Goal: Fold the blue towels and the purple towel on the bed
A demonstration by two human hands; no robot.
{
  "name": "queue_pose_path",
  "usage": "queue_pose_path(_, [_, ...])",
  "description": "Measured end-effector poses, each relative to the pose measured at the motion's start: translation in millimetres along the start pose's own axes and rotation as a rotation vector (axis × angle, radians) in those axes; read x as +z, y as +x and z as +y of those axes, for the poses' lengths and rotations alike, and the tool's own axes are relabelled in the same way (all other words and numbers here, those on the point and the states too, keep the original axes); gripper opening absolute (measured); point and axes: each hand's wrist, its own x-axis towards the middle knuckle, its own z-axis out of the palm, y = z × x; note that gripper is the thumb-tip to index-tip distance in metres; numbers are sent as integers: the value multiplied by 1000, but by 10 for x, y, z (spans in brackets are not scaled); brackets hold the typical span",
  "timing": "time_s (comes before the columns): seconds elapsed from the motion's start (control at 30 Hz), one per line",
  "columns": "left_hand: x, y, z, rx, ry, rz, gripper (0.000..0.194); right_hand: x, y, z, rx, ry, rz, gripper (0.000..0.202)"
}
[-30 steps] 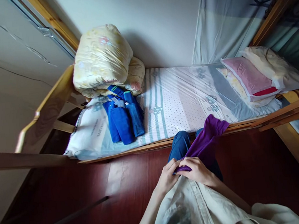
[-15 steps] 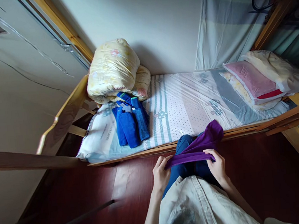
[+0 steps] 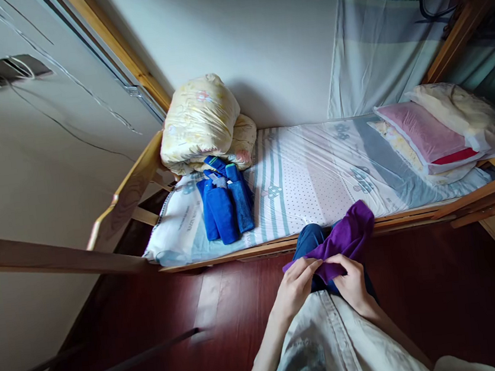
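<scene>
A purple cloth [image 3: 351, 228] lies bunched across my knees, its wider end sticking out to the upper right; the kind of item is unclear. My left hand [image 3: 298, 281] pinches its near edge, with a bit of purple showing past the knuckles. Close beside it, my right hand [image 3: 348, 278] is closed on the same edge. The fingertips of both hands nearly meet over the fabric, and the part between them is mostly covered. Several folded blue cloths [image 3: 222, 212] rest in a pile on the bed, ahead and to the left.
A patterned sheet covers the low bed [image 3: 296, 186] in front of my knees. On its left end sits a yellow folded quilt [image 3: 199, 119]; a pink pillow [image 3: 424, 129] lies at the right. Wooden rails [image 3: 54, 258] and dark bars [image 3: 116, 367] stand at the left.
My hands were apart, holding a purple strip stretched between them. Now they have come together at the middle, and the strip is gathered. The view has shifted slightly left.
</scene>
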Motion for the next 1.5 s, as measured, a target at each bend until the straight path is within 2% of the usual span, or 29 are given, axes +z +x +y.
queue_pose_path(0.07, [-39, 21, 46, -27, -11, 54, 36, -47, -13, 3, 45, 35, -40, 17])
queue_pose_path(0.2, [-119, -14, 94, -147, -33, 182, 28, -90, -49, 146, -8, 8, -134, 20])
queue_pose_path(0.3, [-197, -75, 58, -309, 32, 368, 22, -80, -87, 405, 21, -82, -185, 25])
queue_pose_path(0.4, [-337, -113, -46, -431, 182, 558, 18, -83, -160, 730, 105, -204, -290, 32])
queue_pose_path(0.53, [-586, -114, -206, -447, 331, 711, 20, -191, -305, 1127, 159, -359, -339, 40])
queue_pose_path(0.63, [-729, -114, -267, -411, 389, 760, 20, -340, -404, 1366, 155, -414, -245, 45])
queue_pose_path(0.8, [-890, -99, -264, -427, 454, 890, 28, -555, -483, 1629, 125, -460, 41, 39])
queue_pose_path(0.87, [-995, -70, -269, -444, 511, 1036, 39, -629, -470, 1664, 120, -466, 158, 35])
queue_pose_path(0.93, [-1134, -35, -297, -440, 547, 1229, 50, -716, -422, 1653, 113, -478, 288, 32])
queue_pose_path(1.0, [-1284, -9, -350, -434, 504, 1343, 58, -825, -340, 1609, 106, -493, 395, 29])
queue_pose_path(1.07, [-1412, -10, -422, -471, 424, 1328, 62, -959, -229, 1549, 103, -509, 464, 27])
queue_pose_path(1.17, [-1530, -67, -524, -612, 389, 1212, 58, -1226, -23, 1452, 125, -535, 506, 27])
queue_pose_path(1.27, [-1584, -128, -563, -738, 370, 1113, 46, -1592, 220, 1328, 152, -576, 436, 30])
queue_pose_path(1.4, [-1626, -99, -500, -774, 278, 914, 35, -2117, 562, 1082, 114, -662, 299, 37])
queue_pose_path(1.5, [-1635, -22, -439, -823, 311, 808, 29, -2388, 749, 896, 86, -758, 320, 46])
